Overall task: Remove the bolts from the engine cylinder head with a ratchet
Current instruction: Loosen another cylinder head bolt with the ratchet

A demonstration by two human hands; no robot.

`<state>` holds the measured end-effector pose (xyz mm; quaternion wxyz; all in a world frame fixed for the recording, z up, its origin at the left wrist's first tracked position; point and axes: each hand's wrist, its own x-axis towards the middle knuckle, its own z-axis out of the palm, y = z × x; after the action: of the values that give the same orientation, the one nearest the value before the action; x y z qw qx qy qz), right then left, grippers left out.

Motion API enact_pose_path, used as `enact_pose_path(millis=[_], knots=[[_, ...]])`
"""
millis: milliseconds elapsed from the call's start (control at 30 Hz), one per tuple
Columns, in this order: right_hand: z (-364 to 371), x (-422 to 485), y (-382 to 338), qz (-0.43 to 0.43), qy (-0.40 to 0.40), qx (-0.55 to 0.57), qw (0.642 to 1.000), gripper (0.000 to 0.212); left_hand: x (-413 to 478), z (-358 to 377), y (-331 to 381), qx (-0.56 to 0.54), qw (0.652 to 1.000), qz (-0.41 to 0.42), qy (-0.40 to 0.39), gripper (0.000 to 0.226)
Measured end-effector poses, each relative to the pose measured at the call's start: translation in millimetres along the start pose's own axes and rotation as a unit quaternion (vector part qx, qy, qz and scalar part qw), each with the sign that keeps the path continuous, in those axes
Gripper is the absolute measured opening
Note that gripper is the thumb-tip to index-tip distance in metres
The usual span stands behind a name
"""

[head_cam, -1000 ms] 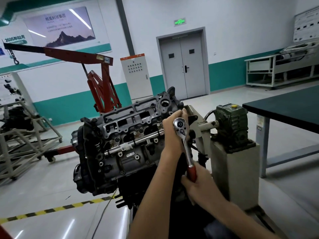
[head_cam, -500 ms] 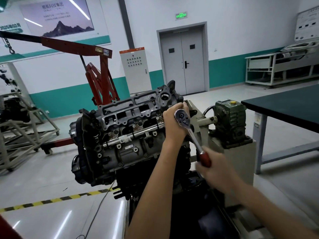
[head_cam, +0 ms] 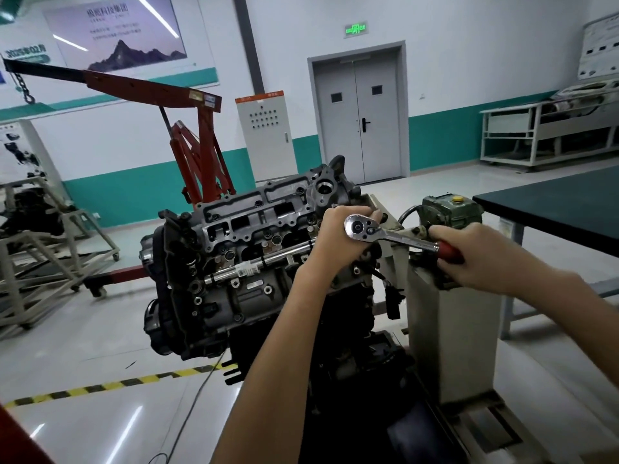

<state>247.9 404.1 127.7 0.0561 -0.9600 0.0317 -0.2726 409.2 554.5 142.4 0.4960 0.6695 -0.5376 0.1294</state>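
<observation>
Right hand (head_cam: 485, 256) grip clamped at the red handle end of the stiff steel ratchet (head_cam: 385, 234) for leverage, left hand (head_cam: 338, 241) curled round its head, bolt presumably hidden beneath.

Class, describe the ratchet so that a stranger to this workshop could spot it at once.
Find the dark engine in mid-floor. At its right end, the left hand cups a round chrome head, and the right hand grips the handle. That is the ratchet: the only shiny tool with a red grip.
</observation>
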Motion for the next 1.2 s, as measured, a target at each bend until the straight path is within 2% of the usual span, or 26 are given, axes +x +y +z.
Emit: enact_pose_path(millis=[67,133,200,267,333,367,400,467,533,600,667,733,800,867,1000,1067,1100,1133,1200], knots=[[13.3,-5.2,-9.2,0.027,-0.001,0.048,0.999,0.018,-3.3,3.8,1.9,-0.031,0.998,-0.013,0.044,0.047],[38.9,-21.4,-36.2,0.094,-0.001,0.173,0.980,0.015,-3.9,10.8,2.7,-0.048,0.995,-0.022,0.087,0.047],[67.3,-34.9,-72.6,0.151,0.040,0.299,0.941,0.019,-2.4,19.2,2.9,-0.067,0.989,-0.038,0.128,0.047],[90.0,-38.3,-112.9,0.199,0.073,0.418,0.883,0.022,-0.1,25.5,3.7,-0.067,0.982,-0.048,0.169,0.046],[105.9,-34.5,-140.7,0.209,0.079,0.510,0.831,0.024,0.9,27.5,3.6,-0.031,0.978,-0.050,0.199,0.044],[109.5,-32.9,-144.7,0.204,0.078,0.526,0.822,0.026,1.0,27.5,1.1,-0.027,0.979,-0.042,0.198,0.043],[108.8,-32.3,-140.4,0.201,0.072,0.519,0.828,0.027,-0.2,26.4,0.5,-0.042,0.981,-0.036,0.184,0.043],[96.4,-33.7,-113.2,0.182,0.063,0.432,0.881,0.029,-2.1,19.8,0.9,-0.070,0.989,-0.025,0.126,0.043],[71.5,-34.3,-73.0,0.127,0.026,0.319,0.939,0.033,-1.5,10.7,0.7,-0.038,0.997,-0.011,0.061,0.048],[37.7,-25.1,-34.2,0.060,-0.037,0.215,0.974,0.030,2.1,2.1,2.2,0.002,1.000,-0.003,0.004,0.052],[7.6,-7.4,-6.1,0.004,-0.041,0.067,0.997,0.026,4.6,-2.0,2.8,0.010,1.000,0.000,-0.028,0.051],[-5.5,4.6,2.8,-0.016,-0.009,-0.023,1.000,0.024,2.9,-0.3,2.9,0.001,1.000,-0.009,-0.005,0.052],[5.6,0.1,-3.5,0.004,-0.001,0.004,1.000,0.022,-0.3,5.0,3.1,-0.028,0.998,-0.027,0.048,0.052],[31.4,-16.8,-25.7,0.076,-0.016,0.125,0.989,0.019,-0.6,12.9,2.4,-0.046,0.994,-0.034,0.094,0.049],[85.6,-35.6,-96.6,0.190,0.064,0.360,0.911,0.013,2.6,27.1,1.1,-0.059,0.981,-0.042,0.181,0.046],[100.3,-31.3,-127.7,0.199,0.061,0.461,0.862,0.012,3.7,29.2,-1.1,-0.050,0.976,-0.046,0.209,0.044],[102.4,-29.5,-134.1,0.191,0.059,0.487,0.850,0.015,3.7,28.6,-2.8,-0.055,0.975,-0.047,0.211,0.043],[99.7,-28.4,-132.1,0.185,0.057,0.481,0.855,0.020,3.1,26.9,-3.6,-0.070,0.976,-0.047,0.203,0.043],[85.7,-29.7,-106.8,0.161,0.055,0.396,0.902,0.023,1.0,21.8,-4.8,-0.091,0.983,-0.035,0.157,0.044]])
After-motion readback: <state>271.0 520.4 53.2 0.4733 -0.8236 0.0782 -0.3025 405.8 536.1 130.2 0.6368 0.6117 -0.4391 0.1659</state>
